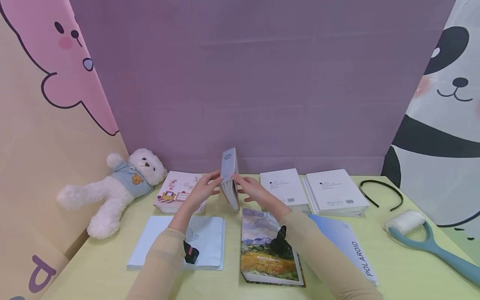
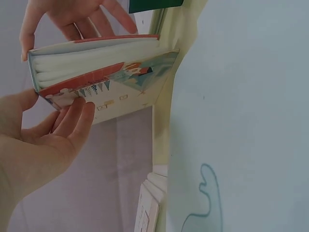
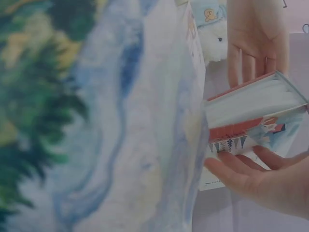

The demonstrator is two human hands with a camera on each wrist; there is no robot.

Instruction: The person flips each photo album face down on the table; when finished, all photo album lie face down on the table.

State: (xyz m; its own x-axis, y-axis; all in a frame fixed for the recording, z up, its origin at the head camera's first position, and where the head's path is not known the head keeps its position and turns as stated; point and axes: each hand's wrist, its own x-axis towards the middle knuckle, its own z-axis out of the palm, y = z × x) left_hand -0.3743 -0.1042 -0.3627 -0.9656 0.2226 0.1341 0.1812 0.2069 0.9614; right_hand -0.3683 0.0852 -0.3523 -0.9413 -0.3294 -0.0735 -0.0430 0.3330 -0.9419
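A thick small photo album (image 1: 228, 164) stands on end at the back middle, its pale blue spine uppermost toward me and its page edges below. Its covers, seen from the left wrist, are red, cream and teal with printed bunting. My left hand (image 1: 202, 189) grips its left side, and my right hand (image 1: 256, 191) its right side, thumbs near the spine. From the right wrist, the right hand's fingers (image 3: 236, 166) lie along the cover. Whether its lower end touches the table cannot be told. Just in front lies a PHOTO ALBUM book (image 1: 262, 243) with a painted landscape cover.
A pink-white album (image 1: 176, 187) and a teddy bear (image 1: 131, 183) lie left, above a light blue folder (image 1: 204, 246). Right are white albums (image 1: 281, 187) (image 1: 333, 189), a blue POLAROID album (image 1: 345, 239), a black headband (image 1: 390, 183) and a lint roller (image 1: 406, 223).
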